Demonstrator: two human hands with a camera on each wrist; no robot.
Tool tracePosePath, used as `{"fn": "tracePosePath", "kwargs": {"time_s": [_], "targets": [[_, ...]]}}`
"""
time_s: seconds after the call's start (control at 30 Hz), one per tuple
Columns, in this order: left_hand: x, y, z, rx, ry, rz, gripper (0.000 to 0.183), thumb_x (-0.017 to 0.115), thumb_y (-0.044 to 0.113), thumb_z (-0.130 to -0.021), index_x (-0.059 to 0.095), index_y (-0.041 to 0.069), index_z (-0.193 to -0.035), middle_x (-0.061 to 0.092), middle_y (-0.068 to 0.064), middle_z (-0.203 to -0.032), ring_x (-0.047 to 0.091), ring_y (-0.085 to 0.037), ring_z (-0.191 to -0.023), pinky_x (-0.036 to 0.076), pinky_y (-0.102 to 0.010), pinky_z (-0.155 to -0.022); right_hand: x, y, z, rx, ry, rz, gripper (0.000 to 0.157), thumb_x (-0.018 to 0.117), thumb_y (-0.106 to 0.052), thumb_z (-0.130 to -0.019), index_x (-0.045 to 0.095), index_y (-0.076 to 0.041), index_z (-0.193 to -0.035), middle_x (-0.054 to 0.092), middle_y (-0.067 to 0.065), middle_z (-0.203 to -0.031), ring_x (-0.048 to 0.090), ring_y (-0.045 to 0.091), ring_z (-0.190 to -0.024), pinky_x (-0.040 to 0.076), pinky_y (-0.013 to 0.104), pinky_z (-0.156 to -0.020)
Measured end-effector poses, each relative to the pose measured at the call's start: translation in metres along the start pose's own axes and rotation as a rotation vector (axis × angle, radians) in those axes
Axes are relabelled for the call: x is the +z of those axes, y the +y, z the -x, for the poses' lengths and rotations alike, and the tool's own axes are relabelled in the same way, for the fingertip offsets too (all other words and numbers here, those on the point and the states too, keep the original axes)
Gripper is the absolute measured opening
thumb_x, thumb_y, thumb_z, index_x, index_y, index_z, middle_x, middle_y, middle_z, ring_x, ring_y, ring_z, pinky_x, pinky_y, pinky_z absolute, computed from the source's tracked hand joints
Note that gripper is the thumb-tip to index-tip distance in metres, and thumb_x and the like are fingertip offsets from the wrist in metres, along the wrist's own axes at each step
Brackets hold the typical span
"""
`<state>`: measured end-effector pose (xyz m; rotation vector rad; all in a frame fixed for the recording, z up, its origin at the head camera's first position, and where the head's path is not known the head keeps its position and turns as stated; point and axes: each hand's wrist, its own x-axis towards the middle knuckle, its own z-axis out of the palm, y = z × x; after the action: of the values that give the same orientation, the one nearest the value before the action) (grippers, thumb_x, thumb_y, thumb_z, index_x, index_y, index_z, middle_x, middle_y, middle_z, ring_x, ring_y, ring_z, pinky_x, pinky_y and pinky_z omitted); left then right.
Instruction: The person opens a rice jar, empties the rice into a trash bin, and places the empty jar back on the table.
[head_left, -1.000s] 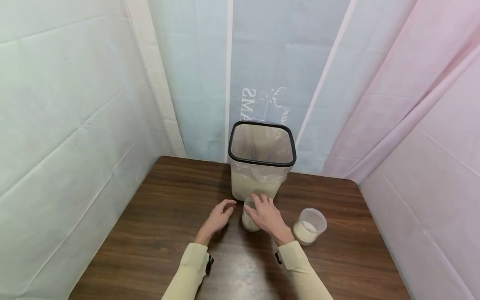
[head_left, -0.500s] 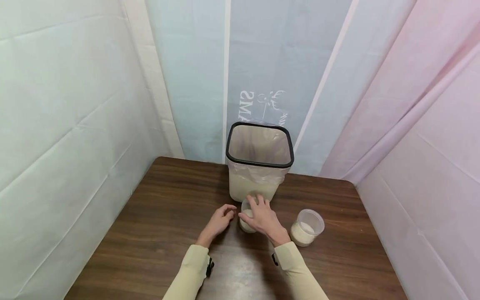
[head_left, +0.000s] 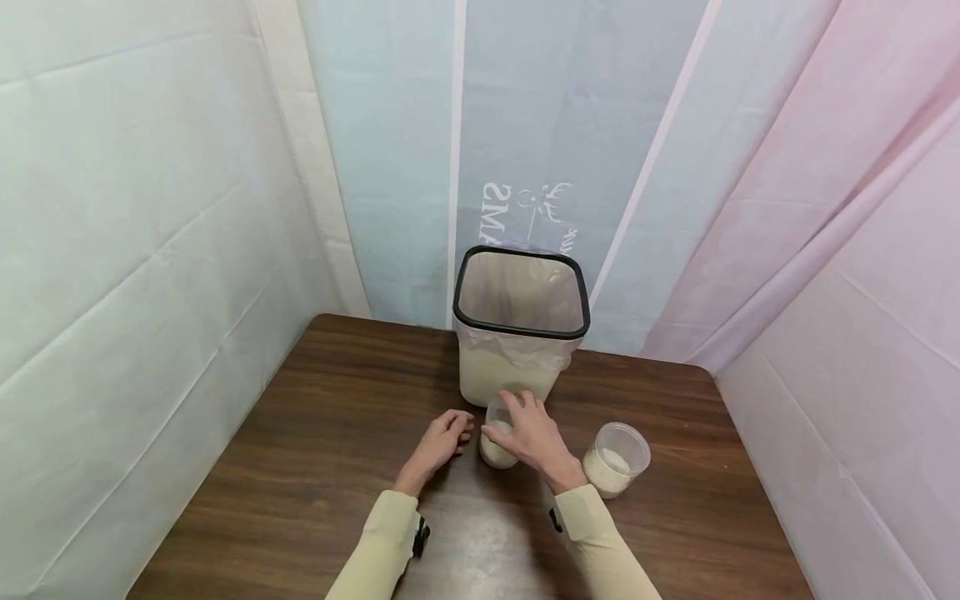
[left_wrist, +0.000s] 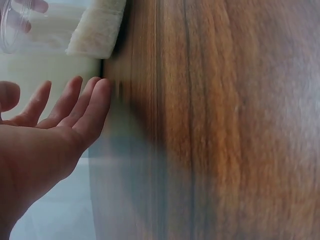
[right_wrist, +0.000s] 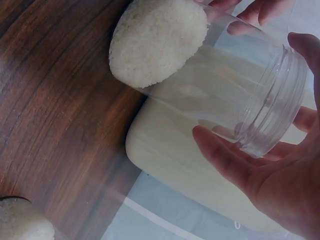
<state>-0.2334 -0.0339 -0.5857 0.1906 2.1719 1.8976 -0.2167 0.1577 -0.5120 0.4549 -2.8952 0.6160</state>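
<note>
On the table (head_left: 322,433) stands the bin (head_left: 495,371), just beyond the middle jar (head_left: 495,452). The right hand (head_left: 534,435), nearer of the two, has its grip curled round that jar's mouth; the left hand (head_left: 437,443), just left, is loose-fingered, holding nothing. The middle jar's long axis runs roughly upright, rice (right_wrist: 157,42) at its bottom.

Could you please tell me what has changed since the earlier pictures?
The thumb of the right hand has shifted slightly left across the jar; the left hand seems slightly more curled. Neither hand has visibly taken or released anything. The bin and the other jar stayed put.
</note>
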Motion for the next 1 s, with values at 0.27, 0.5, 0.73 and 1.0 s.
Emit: {"fn": "tracePosePath", "kwargs": {"time_s": [0.27,0.5,0.73,1.0], "targets": [[0.005,0.005,0.0,-0.024,-0.007,0.042,0.048,0.035,0.037,-0.107,0.049,0.0,-0.134,0.058,-0.025,-0.131,0.06,-0.038,-0.117,0.054,-0.049,-0.088,-0.002,0.003,-0.003,-0.014,0.033,-0.014,0.066,0.066,-0.056,-0.087,0.052,-0.016,-0.138,0.054,0.019,-0.128,0.057,0.037,-0.11,0.053,0.052,-0.082],[0.012,0.001,-0.003,-0.063,0.009,0.06,0.046,0.036,0.04,-0.107,0.05,0.006,-0.134,0.06,-0.018,-0.129,0.061,-0.02,-0.1,0.055,-0.04,-0.08,-0.004,0.002,-0.002,-0.032,0.068,-0.06,0.065,0.068,-0.053,-0.086,0.054,-0.014,-0.137,0.057,0.018,-0.125,0.059,0.037,-0.108,0.053,0.051,-0.086],[0.014,0.002,0.0,-0.06,0.0,0.09,0.046,0.033,0.038,-0.108,0.047,0.004,-0.135,0.052,-0.018,-0.131,0.057,-0.02,-0.101,0.052,-0.037,-0.078,-0.012,-0.002,-0.002,-0.089,0.128,-0.137,0.063,0.071,-0.045,-0.086,0.055,-0.009,-0.135,0.058,0.018,-0.124,0.061,0.037,-0.108,0.052,0.05,-0.089],[0.012,0.035,0.016,-0.023,0.034,0.042,0.05,0.027,0.038,-0.109,0.049,0.001,-0.134,0.052,-0.019,-0.134,0.05,-0.03,-0.122,0.044,-0.042,-0.098,-0.019,-0.002,-0.005,-0.096,0.204,-0.166,0.06,0.072,-0.043,-0.085,0.056,-0.01,-0.133,0.061,0.015,-0.123,0.062,0.032,-0.108,0.053,0.048,-0.089]]}}
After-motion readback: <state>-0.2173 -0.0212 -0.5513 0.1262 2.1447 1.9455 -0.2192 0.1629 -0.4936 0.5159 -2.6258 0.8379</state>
